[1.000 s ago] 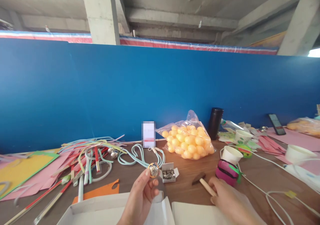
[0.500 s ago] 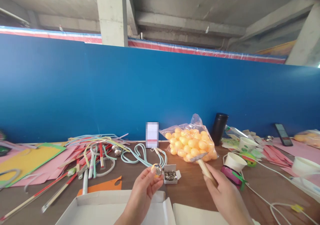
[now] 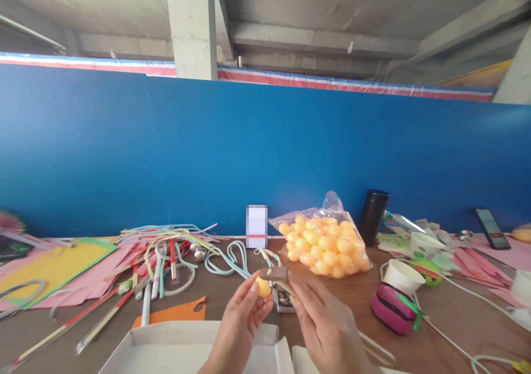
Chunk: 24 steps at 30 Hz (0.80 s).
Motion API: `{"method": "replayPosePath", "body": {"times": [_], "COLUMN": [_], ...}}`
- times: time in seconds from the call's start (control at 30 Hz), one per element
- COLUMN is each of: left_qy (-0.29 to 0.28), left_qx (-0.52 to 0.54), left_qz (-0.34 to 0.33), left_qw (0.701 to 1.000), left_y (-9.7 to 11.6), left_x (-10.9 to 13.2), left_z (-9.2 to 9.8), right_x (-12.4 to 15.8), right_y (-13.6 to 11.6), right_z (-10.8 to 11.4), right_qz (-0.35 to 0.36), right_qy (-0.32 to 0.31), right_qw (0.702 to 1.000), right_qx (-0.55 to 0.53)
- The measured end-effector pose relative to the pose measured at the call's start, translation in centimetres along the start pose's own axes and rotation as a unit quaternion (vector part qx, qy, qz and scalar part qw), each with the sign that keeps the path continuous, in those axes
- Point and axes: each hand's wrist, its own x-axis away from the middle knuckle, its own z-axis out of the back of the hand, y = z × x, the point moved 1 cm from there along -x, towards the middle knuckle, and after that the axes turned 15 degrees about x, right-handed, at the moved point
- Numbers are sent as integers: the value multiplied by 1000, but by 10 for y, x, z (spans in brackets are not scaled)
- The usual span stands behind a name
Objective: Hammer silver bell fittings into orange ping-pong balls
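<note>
My left hand [image 3: 238,321] pinches an orange table tennis ball [image 3: 263,287], partly covered with shiny metal pieces. My right hand [image 3: 329,321] is wrapped round a small hammer; the hammer's head [image 3: 277,274] is right at the ball's upper right side, and I cannot tell if they touch. Its wooden handle [image 3: 379,349] sticks out below my right hand. Just behind the hands, a small white box [image 3: 285,308] of shiny metal studs is partly hidden. A clear bag of orange balls [image 3: 321,247] lies farther back.
A white tray-like box [image 3: 166,330] lies in front. At left are coloured tubes [image 3: 160,258], silver balls [image 3: 199,253] and coloured paper [image 3: 53,269]. A propped phone [image 3: 256,226] stands at the back. To the right are a black bottle [image 3: 374,217], paper cup [image 3: 403,277], purple pouch [image 3: 394,307] and white cable [image 3: 448,335].
My right hand has moved left with the hammer, bringing its head to the ball. The ball in my left hand has turned, showing more orange and less silver. The view has shifted slightly left.
</note>
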Motion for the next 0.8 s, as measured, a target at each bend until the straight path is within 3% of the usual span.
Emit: {"method": "replayPosePath", "body": {"times": [0.2,0.4,0.57,0.7,0.8], "left_qy": [3,-20,-21,-26,-22], "left_qx": [7,15,-7,-27,-40], "left_qz": [10,35,23,24,15], "left_qw": [1000,999,999,999,999], "left_y": [2,2,2,2,2], "left_x": [3,6,6,6,5], "left_z": [-1,-1,0,-1,-1], "right_x": [14,16,16,17,19], "right_y": [4,8,7,7,7], "right_z": [-4,-1,1,0,-1], "right_qz": [-46,-48,-52,-44,-43], "right_qy": [47,-1,23,-31,-13], "right_qw": [998,997,997,996,997], "right_qx": [22,58,60,76,69]}}
